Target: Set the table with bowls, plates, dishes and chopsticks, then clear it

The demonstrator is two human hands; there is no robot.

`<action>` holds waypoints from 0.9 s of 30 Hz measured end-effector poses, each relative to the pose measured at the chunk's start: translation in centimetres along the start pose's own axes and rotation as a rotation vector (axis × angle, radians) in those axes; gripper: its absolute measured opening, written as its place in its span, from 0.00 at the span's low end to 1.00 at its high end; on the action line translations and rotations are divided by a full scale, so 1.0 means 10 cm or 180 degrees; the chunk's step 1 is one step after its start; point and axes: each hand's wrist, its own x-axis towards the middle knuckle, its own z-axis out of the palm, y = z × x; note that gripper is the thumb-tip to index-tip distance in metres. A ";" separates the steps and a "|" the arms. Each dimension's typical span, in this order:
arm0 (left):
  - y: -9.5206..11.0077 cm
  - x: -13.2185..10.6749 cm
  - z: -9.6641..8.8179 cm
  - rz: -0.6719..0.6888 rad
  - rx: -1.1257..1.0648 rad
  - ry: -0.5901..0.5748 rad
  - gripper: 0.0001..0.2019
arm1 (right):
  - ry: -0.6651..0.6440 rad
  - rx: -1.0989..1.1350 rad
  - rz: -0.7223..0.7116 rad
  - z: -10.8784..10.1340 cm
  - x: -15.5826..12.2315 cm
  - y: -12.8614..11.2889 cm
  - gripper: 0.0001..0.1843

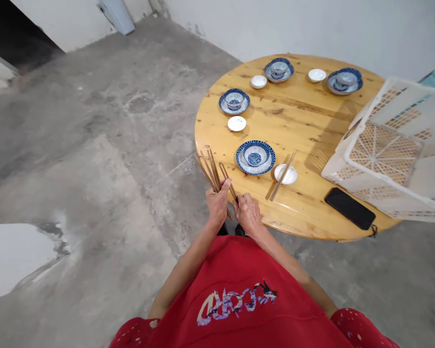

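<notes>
Left hand (217,200), just below frame center: fingers wrapped around a chopstick bundle (215,174). Sticks fan out past the hand toward the upper left, tips over the left edge of the surface (290,121); the lower ends poke out beneath the hand.

Right hand (248,212), immediately right of the left one: pinching a few more chopsticks (231,187) near their lower ends, upper ends slanting up and left, close by the left hand's fingertips. Exact stick count in either hand: cannot tell.

Another chopstick pair (282,177) sits right of the right hand, out of its grasp, laid diagonally across a small white dish (292,177), ends overhanging the rim on both sides.

Just above the hands: blue-and-white plate (269,164) with a patterned bowl (255,157) nested on it. Three similar plate-and-bowl sets follow the rim of the surface: one at (234,101), others along the top at (278,70) and (345,80). Each has a small white dish near it.

Right side of frame: white plastic crate (333,164), perforated, tipped so the interior shows. Black phone (350,208) lies on the surface at the crate's lower left.
</notes>
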 end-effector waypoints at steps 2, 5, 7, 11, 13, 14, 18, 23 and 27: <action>0.01 0.04 -0.02 0.0039 -0.0109 -0.0104 0.16 | -0.0001 0.0027 -0.0018 -0.01 0.02 -0.05 0.14; 0.02 0.14 -0.05 0.0114 -0.0189 -0.0249 0.16 | -0.0017 0.0066 -0.0012 -0.01 0.09 -0.12 0.14; 0.04 0.24 -0.09 0.0125 -0.0207 -0.0305 0.16 | -0.0037 0.0073 0.0013 0.01 0.16 -0.18 0.14; 0.11 0.55 -0.25 0.0141 -0.0261 -0.0321 0.15 | 0.0003 0.0088 0.0075 0.09 0.38 -0.45 0.13; 0.17 0.73 -0.37 0.0157 -0.0304 -0.0366 0.16 | 0.0020 0.0124 0.0104 0.13 0.52 -0.65 0.12; 0.21 0.83 -0.43 0.0162 -0.0313 -0.0398 0.16 | 0.0022 0.0146 0.0117 0.16 0.59 -0.76 0.12; 0.38 1.22 -0.72 0.0136 -0.0277 -0.0463 0.17 | 0.0029 0.0181 0.0216 0.27 0.86 -1.20 0.11; 0.55 1.65 -1.06 0.0075 -0.0249 -0.0634 0.18 | 0.0106 0.0155 0.0267 0.45 1.14 -1.66 0.11; 0.62 1.93 -1.28 0.0105 -0.0195 -0.0688 0.17 | 0.0156 0.0081 0.0310 0.58 1.32 -1.95 0.13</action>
